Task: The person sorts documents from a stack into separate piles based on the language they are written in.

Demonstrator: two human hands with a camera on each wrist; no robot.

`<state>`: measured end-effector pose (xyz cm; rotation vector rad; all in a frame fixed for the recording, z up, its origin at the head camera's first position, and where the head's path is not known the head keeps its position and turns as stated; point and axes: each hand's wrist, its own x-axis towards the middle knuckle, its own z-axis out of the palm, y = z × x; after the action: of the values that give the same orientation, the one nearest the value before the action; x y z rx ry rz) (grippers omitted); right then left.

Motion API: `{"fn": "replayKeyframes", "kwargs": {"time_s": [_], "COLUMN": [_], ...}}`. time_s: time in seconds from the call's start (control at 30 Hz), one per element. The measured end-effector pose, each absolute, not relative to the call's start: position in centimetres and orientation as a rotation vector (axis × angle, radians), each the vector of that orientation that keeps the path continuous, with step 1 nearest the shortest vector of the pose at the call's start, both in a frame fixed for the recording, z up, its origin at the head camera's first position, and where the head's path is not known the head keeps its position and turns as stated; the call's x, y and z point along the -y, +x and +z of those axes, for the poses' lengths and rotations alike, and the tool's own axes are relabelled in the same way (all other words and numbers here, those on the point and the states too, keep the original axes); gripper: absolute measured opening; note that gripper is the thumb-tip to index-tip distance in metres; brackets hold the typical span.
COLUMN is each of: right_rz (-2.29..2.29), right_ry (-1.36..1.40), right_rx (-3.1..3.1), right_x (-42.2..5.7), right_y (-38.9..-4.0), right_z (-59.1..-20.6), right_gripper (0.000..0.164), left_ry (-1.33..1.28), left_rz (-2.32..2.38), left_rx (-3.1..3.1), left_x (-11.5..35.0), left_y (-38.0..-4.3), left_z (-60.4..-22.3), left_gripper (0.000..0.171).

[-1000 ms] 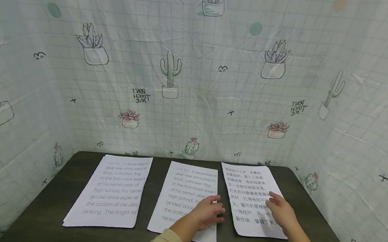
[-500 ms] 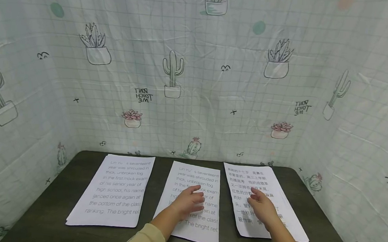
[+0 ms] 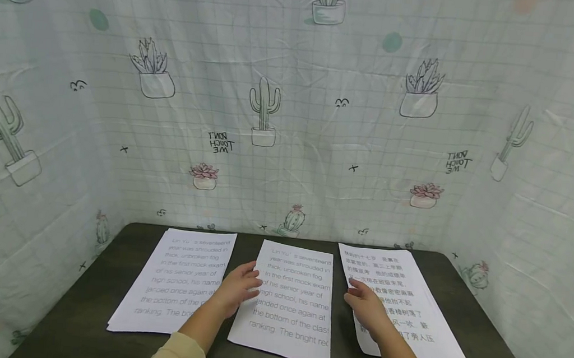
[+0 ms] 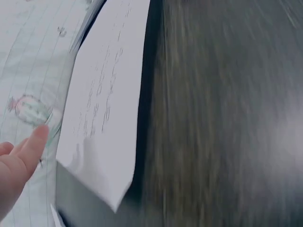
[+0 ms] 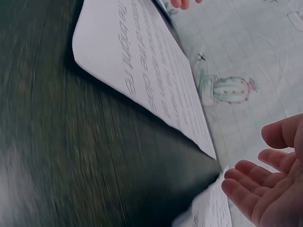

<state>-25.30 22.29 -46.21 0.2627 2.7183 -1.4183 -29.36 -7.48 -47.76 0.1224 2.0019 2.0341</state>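
Observation:
Three stacks of printed paper lie side by side on a dark wooden table. My left hand [image 3: 235,291] hovers between the left paper stack [image 3: 178,271] and the middle paper stack [image 3: 292,308], fingers spread loosely and holding nothing. Over the left edge of the right paper stack [image 3: 422,319], printed with Chinese characters, is my right hand [image 3: 369,309], relaxed and without anything in it. English text covers the other two stacks. In the right wrist view the fingers [image 5: 251,184] are loosely extended, apart from the paper.
The dark table [image 3: 80,303] has strips of bare wood between the stacks. A pale cloth [image 3: 292,117] printed with cacti hangs behind it and along both sides.
Both hands have moved left: the left hand from over the middle stack to its left edge, the right hand across the right stack to its left edge. The view has turned slightly.

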Motion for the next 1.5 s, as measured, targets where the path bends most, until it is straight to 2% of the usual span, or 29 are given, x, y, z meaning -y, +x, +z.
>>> {"fn": "replayKeyframes", "kwargs": {"time_s": [0.57,1.0,1.5], "right_rz": [-1.604,-1.824,-1.715], "right_ry": [0.324,0.412,0.385], "right_rx": [-2.497,-2.239,-2.343], "right_x": [-20.0,-20.1,-19.6], "right_y": [-24.8,-23.1,-22.4], "right_z": [-47.6,-48.6,-49.5], "right_gripper": [0.063,0.060,0.053], "left_ry": [0.034,-0.053,-0.050], "left_rz": [1.962,1.889,1.799], "left_rx": [-2.087,-2.078,-2.177], "left_x": [9.7,11.2,10.2], "left_y": [-28.2,-26.9,-26.0], "left_z": [-49.4,-50.0,-51.0], "left_gripper": [0.068,0.063,0.056]}}
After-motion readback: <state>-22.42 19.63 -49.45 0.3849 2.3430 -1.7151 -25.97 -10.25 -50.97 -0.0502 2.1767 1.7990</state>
